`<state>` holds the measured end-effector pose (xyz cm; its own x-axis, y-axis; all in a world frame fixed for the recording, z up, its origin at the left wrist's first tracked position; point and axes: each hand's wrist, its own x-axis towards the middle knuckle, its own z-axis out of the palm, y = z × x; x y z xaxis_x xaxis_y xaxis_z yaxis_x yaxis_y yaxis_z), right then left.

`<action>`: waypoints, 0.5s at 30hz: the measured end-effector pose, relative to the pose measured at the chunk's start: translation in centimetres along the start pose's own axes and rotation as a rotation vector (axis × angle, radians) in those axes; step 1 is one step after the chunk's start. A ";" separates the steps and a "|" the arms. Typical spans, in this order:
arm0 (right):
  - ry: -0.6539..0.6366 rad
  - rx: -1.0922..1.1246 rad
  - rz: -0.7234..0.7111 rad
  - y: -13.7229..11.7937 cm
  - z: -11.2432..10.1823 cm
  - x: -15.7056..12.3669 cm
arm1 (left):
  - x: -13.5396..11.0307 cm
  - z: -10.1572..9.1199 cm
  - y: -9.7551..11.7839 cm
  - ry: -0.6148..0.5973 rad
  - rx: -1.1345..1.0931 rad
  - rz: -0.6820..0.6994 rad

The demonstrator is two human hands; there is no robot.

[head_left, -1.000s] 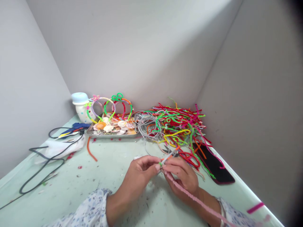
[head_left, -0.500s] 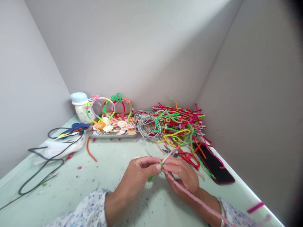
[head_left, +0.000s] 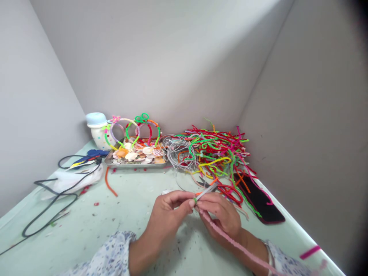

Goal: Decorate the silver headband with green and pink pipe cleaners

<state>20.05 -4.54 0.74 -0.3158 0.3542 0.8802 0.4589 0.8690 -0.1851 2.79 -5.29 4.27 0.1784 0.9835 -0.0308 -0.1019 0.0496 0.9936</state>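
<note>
**Both hands pinched on a half-wrapped pink strip, mid worktop**

Pale green worktop (head_left: 129, 214), littered with small scraps, grey walls on three sides. At the back right is a big tangle of pipe cleaners (head_left: 218, 153) in red, green, yellow and pink. A bunch of grey wire hoops (head_left: 179, 153) lies just left of it. A black cable (head_left: 51, 203) loops over the left side, past a white bag (head_left: 74, 178) and a blue glue gun (head_left: 89, 156). A metal tray (head_left: 135, 165) of shells sits back centre, with finished wrapped hoops (head_left: 126, 128) standing over it and a white jar (head_left: 97, 130) beside it. A dark phone (head_left: 260, 201) lies flat at the right, partly under the tangle.

Your left hand (head_left: 169, 214) is pinched, thumb and forefinger closed on a green bit (head_left: 195, 199) at the wrap point. Your right hand (head_left: 224, 216) is closed round the pink pipe cleaner (head_left: 230, 239), which runs from your fingers past the wrist to the lower right. A thin grey strip (head_left: 208, 189) pokes out bare beyond your fingertips, pointing at the tangle. All of it is held just above the worktop, near the front centre.

My read is that you are winding pink along the strip. To do it well:
- pinch the last turn hard with the left hand so it cannot slip
- lay each turn touching the one before, with no grey showing
- pull the loose pink taut with the right hand
- cover the green end fully

Whether the green is tucked under the pink, I cannot tell.
</note>
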 end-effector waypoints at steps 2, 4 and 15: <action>0.003 -0.012 0.002 0.0 0.0 0.0 | 0.0 0.0 -0.1 0.017 0.014 0.001; 0.001 -0.022 0.003 -0.1 0.0 0.1 | 0.0 0.0 -0.1 0.024 0.025 -0.002; 0.017 -0.020 0.003 -0.3 0.0 0.4 | -0.2 0.1 0.3 0.056 -0.007 -0.035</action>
<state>19.81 -4.63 1.14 -0.3007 0.3505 0.8870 0.4763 0.8609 -0.1787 2.83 -5.44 4.54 0.1274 0.9892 -0.0721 -0.1029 0.0855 0.9910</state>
